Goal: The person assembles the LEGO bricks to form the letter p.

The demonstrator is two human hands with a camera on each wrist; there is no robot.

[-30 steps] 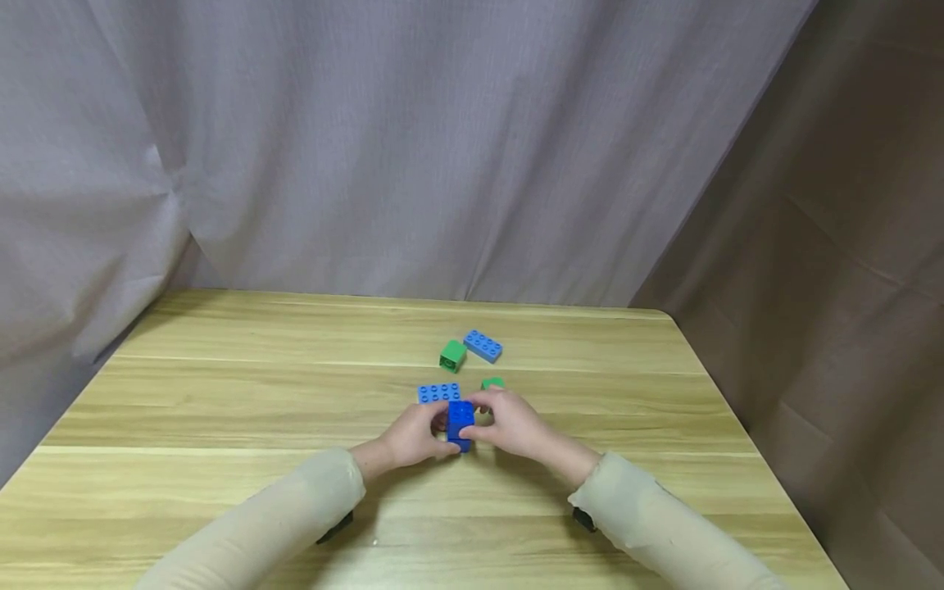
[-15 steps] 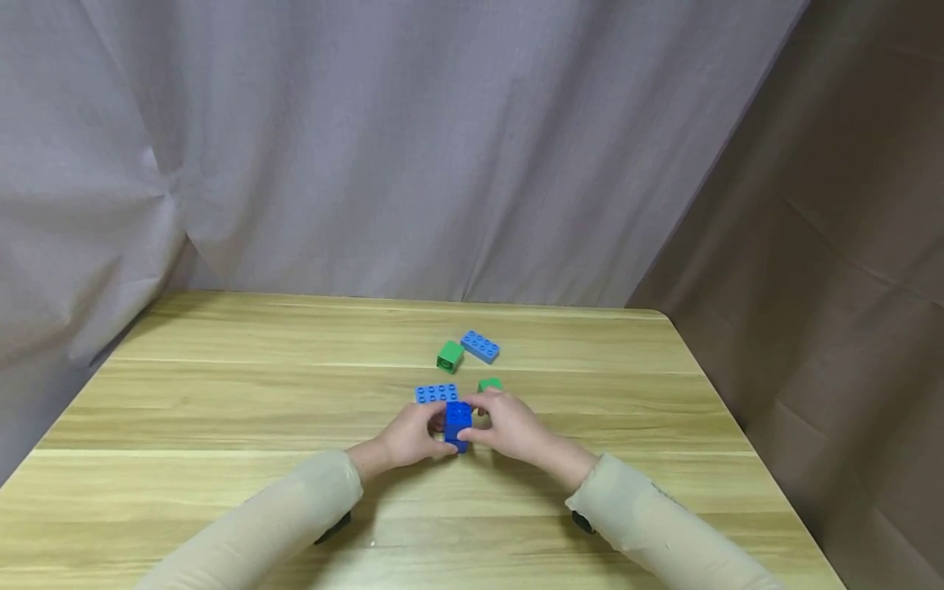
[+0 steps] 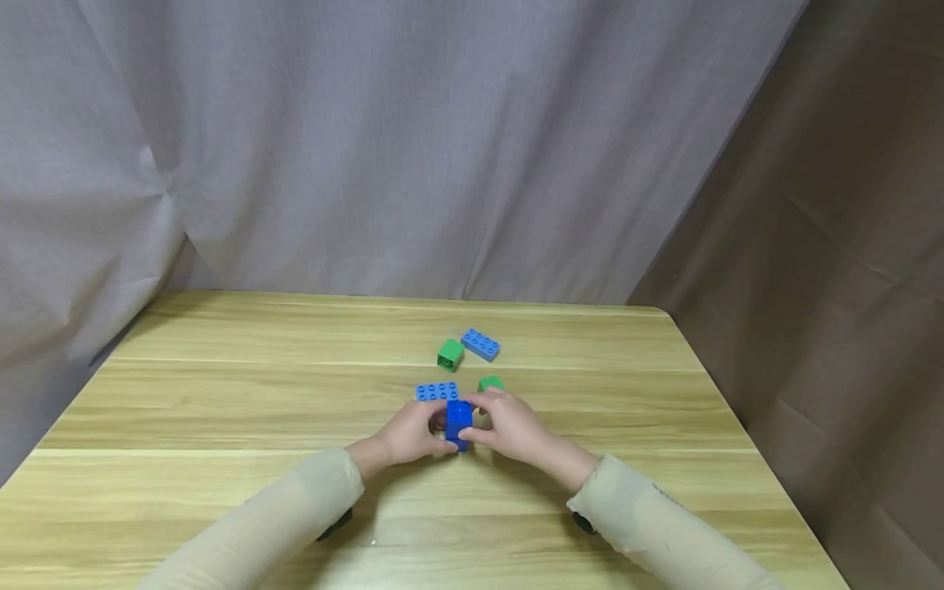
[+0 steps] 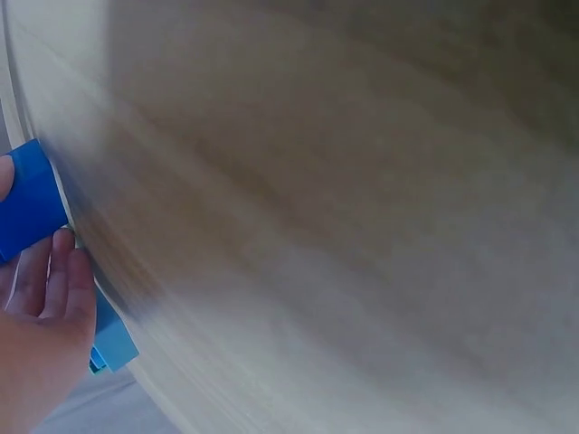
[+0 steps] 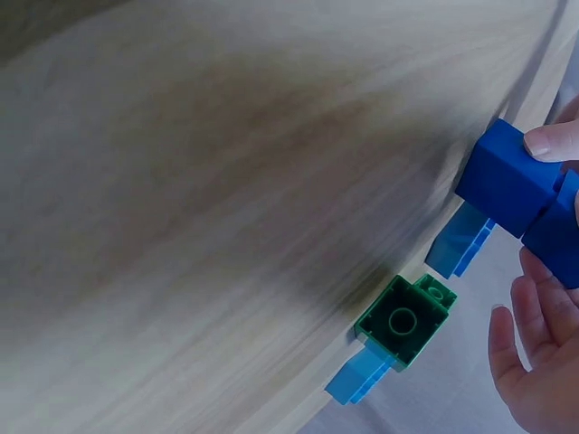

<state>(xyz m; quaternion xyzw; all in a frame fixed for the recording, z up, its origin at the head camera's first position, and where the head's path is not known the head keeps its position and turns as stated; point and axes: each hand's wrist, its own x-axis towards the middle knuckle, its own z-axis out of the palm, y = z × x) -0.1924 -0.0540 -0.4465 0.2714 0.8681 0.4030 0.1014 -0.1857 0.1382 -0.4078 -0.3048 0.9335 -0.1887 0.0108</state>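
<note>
Two dark blue toy building bricks, one stacked on the other, are between my hands over the middle of the table. My left hand (image 3: 410, 430) pinches the lower brick (image 5: 508, 181), its thumb at the near side. On the upper brick (image 3: 459, 415), my right hand (image 3: 512, 422) has its thumb in front and index finger behind. Studs show on top of the upper brick. A light blue eight-stud brick (image 3: 437, 392) lies just behind the left fingers. Partly hidden behind the right hand is a green brick (image 3: 491, 383).
Farther back, another green brick (image 3: 451, 356) lies on its side, its hollow underside facing me. A second light blue brick (image 3: 480, 345) lies right beside it. The wooden table (image 3: 258, 393) ends at a grey curtain (image 3: 413, 147) behind and a brown one at right.
</note>
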